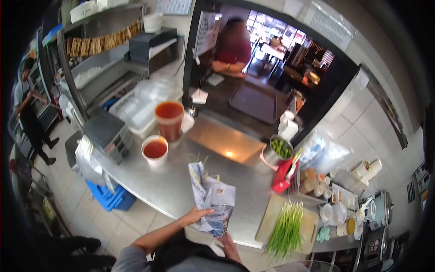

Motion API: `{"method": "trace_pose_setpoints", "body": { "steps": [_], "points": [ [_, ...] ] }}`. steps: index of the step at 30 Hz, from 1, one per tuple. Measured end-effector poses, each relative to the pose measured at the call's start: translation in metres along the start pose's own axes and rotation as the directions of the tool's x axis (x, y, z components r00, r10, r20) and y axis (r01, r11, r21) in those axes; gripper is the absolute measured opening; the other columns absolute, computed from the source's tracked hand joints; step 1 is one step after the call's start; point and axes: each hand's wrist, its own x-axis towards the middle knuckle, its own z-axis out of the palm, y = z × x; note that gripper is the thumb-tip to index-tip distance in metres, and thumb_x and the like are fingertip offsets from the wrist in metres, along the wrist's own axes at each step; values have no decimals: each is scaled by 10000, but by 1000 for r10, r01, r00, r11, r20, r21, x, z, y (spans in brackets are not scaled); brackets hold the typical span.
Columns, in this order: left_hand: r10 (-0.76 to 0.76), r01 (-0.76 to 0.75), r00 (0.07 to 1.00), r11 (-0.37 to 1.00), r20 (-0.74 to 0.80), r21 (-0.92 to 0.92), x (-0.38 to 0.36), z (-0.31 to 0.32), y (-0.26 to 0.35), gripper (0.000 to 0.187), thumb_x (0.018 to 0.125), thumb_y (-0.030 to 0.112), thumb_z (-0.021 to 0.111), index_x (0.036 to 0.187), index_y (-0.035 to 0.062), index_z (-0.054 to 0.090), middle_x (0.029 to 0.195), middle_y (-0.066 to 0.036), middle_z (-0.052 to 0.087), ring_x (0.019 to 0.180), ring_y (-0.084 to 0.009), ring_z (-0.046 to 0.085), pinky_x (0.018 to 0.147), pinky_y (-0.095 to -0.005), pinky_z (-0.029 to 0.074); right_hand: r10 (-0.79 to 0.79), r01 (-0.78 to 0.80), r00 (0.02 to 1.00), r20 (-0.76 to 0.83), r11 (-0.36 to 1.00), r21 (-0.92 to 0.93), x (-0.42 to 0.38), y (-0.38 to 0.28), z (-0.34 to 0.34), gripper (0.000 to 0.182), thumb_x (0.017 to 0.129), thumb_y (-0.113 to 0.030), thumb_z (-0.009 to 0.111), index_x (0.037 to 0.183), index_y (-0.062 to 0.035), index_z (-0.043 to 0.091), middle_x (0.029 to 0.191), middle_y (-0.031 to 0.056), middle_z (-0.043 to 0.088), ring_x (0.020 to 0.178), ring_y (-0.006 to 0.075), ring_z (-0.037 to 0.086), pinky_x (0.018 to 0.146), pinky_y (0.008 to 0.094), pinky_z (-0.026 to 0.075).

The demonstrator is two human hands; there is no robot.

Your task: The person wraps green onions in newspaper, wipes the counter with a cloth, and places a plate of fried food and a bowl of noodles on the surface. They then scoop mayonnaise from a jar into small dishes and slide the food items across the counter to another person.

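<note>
A newspaper-wrapped bundle is held over the near edge of the steel counter, with a few thin pale-green stalks poking from its far end. My left hand grips the paper from the left side, thumb lying on top. At the bundle's near end, my right hand is partly behind the paper, and its fingers are hidden. To the right, long green chives or thin scallions lie loose on a cutting board, their pale ends pointing away from me.
A tall tub of red sauce and a smaller white tub stand on the counter. A metal pot of green pieces sits near a red container. A dark tray lies at the pass window. A co-worker stands far left; another person leans beyond the window.
</note>
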Motion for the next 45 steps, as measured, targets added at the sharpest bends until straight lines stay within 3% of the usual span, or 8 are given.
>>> {"method": "trace_pose_setpoints", "body": {
  "steps": [1, 3, 6, 14, 25, 36, 39, 45],
  "points": [
    [-43, 42, 999, 998, 24, 41, -14, 15, -10, 527, 825, 173, 634, 1259, -36, 419, 1159, -93, 547, 1071, -184, 508, 930, -327, 408, 101, -106, 991, -84, 993, -56, 6, -3, -2, 636, 910, -439, 445, 1369, -33, 273, 1354, 124, 374, 1244, 269, 374, 1005, 403, 330],
    [-94, 83, 992, 987, 78, 138, -23, 42, -27, 526, 827, 176, 635, 1259, -34, 421, 1161, -94, 548, 1074, -186, 508, 933, -329, 406, -12, 50, 998, -67, 795, 604, -12, -51, 4, 794, 845, -572, 462, 1380, -33, 232, 1362, 135, 370, 1260, 299, 348, 1027, 453, 290],
    [-1, -28, 986, 984, 168, 174, -36, 79, -48, 555, 823, 189, 647, 1273, -26, 404, 1198, -95, 519, 1123, -183, 467, 966, -324, 371, -8, 103, 989, -145, 736, 669, -25, -26, -38, 901, 769, -678, 468, 1377, -54, 241, 1381, 106, 347, 1260, 290, 335, 1034, 457, 277],
    [85, -92, 994, 990, 68, 105, -75, 114, -87, 498, 826, 151, 644, 1249, -10, 436, 1204, -85, 528, 1124, -161, 466, 968, -311, 366, 31, 2, 998, -55, 856, 517, -55, -38, -60, 662, 809, -104, 634, 1363, -67, 275, 1335, 87, 396, 1234, 230, 369, 1018, 381, 297],
    [192, -325, 835, 928, -515, -181, -168, 108, -128, 496, 764, 23, 663, 1216, -11, 462, 1161, -85, 554, 1045, -180, 531, 910, -325, 430, -3, 59, 807, 591, 995, -74, -31, -57, 1, 883, 672, -78, 765, 1360, -15, 216, 1311, 115, 376, 1218, 207, 364, 1017, 338, 284],
    [383, -407, 612, 903, -692, 139, -222, 44, -101, 491, 775, -57, 560, 1251, -12, 447, 1215, -92, 517, 1138, -216, 459, 969, -331, 351, -45, 120, 713, 700, 991, -59, -4, -71, 101, 1067, 632, -67, 790, 1411, -61, 61, 1339, 86, 324, 1215, 191, 351, 1014, 332, 280],
    [473, -176, 597, 865, -648, 470, -258, 29, -68, 475, 774, -63, 520, 1242, -14, 458, 1221, -110, 513, 1168, -225, 437, 993, -332, 322, -50, 257, 590, 806, 958, -128, 3, -78, 130, 1165, 633, -41, 788, 1418, -77, -71, 1390, 79, 223, 1259, 193, 264, 1025, 330, 261],
    [253, -182, 587, 967, -769, 179, -321, -8, -50, 519, 729, -97, 464, 1243, -30, 450, 1266, -121, 477, 1197, -236, 417, 1013, -338, 304, -70, 117, 634, 770, 993, -7, -12, -59, 215, 909, 683, -149, 776, 1356, -39, 174, 1269, 138, 406, 1186, 190, 375, 988, 334, 310]
  ]
}}
